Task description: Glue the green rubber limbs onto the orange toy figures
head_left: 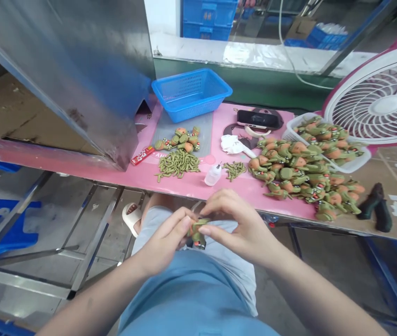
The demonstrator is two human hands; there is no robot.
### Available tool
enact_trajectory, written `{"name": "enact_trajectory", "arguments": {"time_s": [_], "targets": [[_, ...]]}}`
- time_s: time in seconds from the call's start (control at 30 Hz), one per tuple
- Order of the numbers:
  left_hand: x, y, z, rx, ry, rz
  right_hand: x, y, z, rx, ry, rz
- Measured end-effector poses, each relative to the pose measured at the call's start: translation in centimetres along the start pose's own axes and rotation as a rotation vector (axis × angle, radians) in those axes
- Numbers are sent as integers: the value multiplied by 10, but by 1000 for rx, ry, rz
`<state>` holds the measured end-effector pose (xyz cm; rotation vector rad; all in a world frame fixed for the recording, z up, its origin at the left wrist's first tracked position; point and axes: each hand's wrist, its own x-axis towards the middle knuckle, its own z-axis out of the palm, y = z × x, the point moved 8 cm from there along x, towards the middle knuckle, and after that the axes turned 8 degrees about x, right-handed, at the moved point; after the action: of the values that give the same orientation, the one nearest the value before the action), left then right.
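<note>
Over my lap, both hands close around one small green and orange toy figure [197,230]. My left hand [165,240] grips it from the left with curled fingers. My right hand [235,221] pinches its top from the right. Ahead on the pink table [184,182] lie a heap of small green parts [177,164], a few finished figures [181,139], a smaller heap of green parts [234,170] and a small white glue bottle [213,175]. A big pile of the same figures [300,179] spills from a white basket [356,163] at the right.
An empty blue basket [191,93] stands at the table's back. A phone [258,119] lies behind a white cloth [231,143]. A pink and white fan [380,100] stands at the right, a black tool [375,205] near the front edge, and a large metal housing [79,70] at the left.
</note>
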<state>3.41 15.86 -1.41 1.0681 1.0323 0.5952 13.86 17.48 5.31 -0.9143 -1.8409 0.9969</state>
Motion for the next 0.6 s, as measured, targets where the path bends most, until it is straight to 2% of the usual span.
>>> {"name": "enact_trajectory", "arguments": {"time_s": [0.1,0.13,0.27,0.37,0.47,0.6], "targets": [[0,-4,1,-103,2,-19,-16,6,-8,34,195,34],[1,-6,2,-145,-7,-20,-20,10,-4,48,198,59],[2,-13,7,-247,-43,-19,-32,22,22,159,78,208],[-1,-6,7,-175,-26,108,-36,28,26,192,78,303],[-5,5,9,-31,-25,239,-36,20,23,181,89,237],[-9,13,8,99,-35,306,-34,10,18,156,111,117]]}}
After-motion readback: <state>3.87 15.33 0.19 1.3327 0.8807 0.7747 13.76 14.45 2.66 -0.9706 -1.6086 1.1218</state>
